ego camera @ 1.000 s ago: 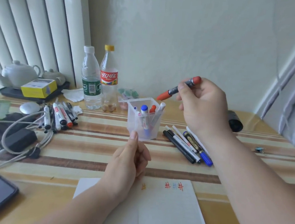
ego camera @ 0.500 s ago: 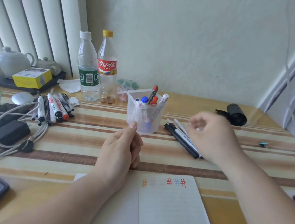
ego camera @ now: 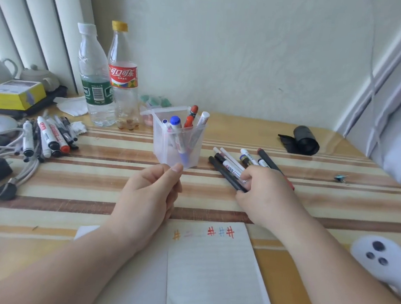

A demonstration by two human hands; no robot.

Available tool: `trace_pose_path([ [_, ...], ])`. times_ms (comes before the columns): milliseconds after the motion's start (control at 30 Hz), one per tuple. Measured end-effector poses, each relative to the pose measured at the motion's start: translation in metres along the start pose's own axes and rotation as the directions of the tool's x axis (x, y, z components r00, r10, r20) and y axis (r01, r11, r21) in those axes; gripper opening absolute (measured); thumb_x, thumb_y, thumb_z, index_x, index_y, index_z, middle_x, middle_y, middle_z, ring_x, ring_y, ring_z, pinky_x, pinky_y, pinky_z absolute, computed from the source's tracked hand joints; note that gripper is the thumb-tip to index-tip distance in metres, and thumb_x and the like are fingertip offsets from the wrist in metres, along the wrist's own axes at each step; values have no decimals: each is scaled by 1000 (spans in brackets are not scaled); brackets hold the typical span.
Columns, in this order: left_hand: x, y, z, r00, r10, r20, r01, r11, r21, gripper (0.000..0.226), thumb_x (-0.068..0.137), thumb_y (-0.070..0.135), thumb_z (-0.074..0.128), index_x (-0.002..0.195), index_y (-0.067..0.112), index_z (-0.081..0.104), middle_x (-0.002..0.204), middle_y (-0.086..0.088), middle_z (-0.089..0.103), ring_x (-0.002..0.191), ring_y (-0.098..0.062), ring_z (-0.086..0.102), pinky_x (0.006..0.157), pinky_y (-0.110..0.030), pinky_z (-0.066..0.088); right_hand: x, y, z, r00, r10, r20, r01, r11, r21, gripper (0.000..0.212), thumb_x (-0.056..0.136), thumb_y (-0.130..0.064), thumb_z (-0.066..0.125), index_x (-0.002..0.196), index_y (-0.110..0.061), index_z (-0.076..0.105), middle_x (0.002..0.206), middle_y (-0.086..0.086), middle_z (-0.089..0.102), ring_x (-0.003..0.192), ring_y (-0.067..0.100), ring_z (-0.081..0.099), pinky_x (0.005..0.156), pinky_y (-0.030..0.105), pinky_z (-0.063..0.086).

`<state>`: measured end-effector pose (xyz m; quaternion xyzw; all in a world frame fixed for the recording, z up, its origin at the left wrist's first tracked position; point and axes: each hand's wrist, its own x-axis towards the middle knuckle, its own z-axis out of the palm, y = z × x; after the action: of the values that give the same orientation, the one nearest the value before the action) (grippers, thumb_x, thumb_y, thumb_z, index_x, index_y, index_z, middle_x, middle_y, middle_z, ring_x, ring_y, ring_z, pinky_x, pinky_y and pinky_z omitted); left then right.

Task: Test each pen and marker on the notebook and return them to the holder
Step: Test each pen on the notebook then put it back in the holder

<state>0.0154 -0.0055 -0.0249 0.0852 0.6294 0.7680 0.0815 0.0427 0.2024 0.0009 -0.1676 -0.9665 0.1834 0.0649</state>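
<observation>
My right hand (ego camera: 267,196) rests on loose pens (ego camera: 229,170) right of holder (ego camera: 178,140), fingers curled; grip unclear. Left hand (ego camera: 150,196) loosely fisted, empty, at notebook (ego camera: 208,269) top.

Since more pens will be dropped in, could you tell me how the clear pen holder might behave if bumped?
The pen holder looks like thin clear plastic, so probably light and easy to slide on the glossy table. Its pens stand well above the rim, so a knock might tip it.

Bare table (ego camera: 109,187) between holder (ego camera: 178,145) and notebook (ego camera: 208,273)
</observation>
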Motion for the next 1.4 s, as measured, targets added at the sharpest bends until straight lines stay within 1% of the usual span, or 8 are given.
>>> trace_pose_path([
  [133,-4,0,-1,998,48,33,-51,993,106,44,92,41,64,57,17,56,47,0,40,46,-19,31,56,-38,27,-3,7,-12,987,142,80,-162,895,415,31,82,-15,70,112,-15,62,90,4,70,59,18,68,54,28,52],
  [267,-10,1,-4,986,106,131,-148,916,373,38,95,41,65,68,15,58,54,3,47,51,-15,40,55,-30,37,-21,-1,-25,942,41,332,-318,415,852,12,88,8,67,97,3,63,79,22,68,56,25,67,50,30,57],
  [467,-27,4,-14,874,274,402,-484,571,663,31,85,57,68,103,33,60,90,17,61,86,-7,59,73,-11,42,-36,-19,-18,920,-238,313,-175,464,869,17,82,-21,75,72,-7,70,58,12,56,49,19,53,44,25,44],
  [633,-24,5,-10,800,350,488,-601,477,642,22,96,55,49,96,34,56,78,22,52,75,2,52,67,-8,37,-44,-30,-11,876,-337,344,-233,328,915,15,77,-24,79,77,-10,73,59,12,60,46,20,52,39,23,35],
  [767,-27,5,-11,825,332,457,-562,561,608,32,99,54,40,87,27,52,75,15,53,72,-5,54,62,-15,39,-42,-34,-8,935,-178,308,-262,240,935,54,84,-58,58,68,-7,67,50,13,45,41,22,38,44,28,20],
  [1200,-25,5,-4,835,304,460,-518,717,467,47,101,52,31,67,21,39,60,13,39,56,-9,37,56,-23,33,-48,-41,3,958,-227,175,-156,97,983,58,87,-53,51,71,2,59,37,8,35,29,17,27,40,20,26],
  [1300,-26,7,-4,878,203,434,-392,825,407,53,102,51,30,59,21,35,55,10,34,52,-10,30,53,-22,30,-45,-41,1,966,-229,123,-111,63,992,58,91,-49,49,60,-1,59,34,7,32,28,15,25,40,18,23],
  [1400,-16,13,-17,952,79,296,-116,987,108,48,99,47,34,61,19,25,54,2,26,52,-21,19,52,-32,19,-29,-27,-16,993,-119,18,-30,-97,995,66,102,-40,41,45,-12,57,30,5,26,26,11,18,40,17,10],
])
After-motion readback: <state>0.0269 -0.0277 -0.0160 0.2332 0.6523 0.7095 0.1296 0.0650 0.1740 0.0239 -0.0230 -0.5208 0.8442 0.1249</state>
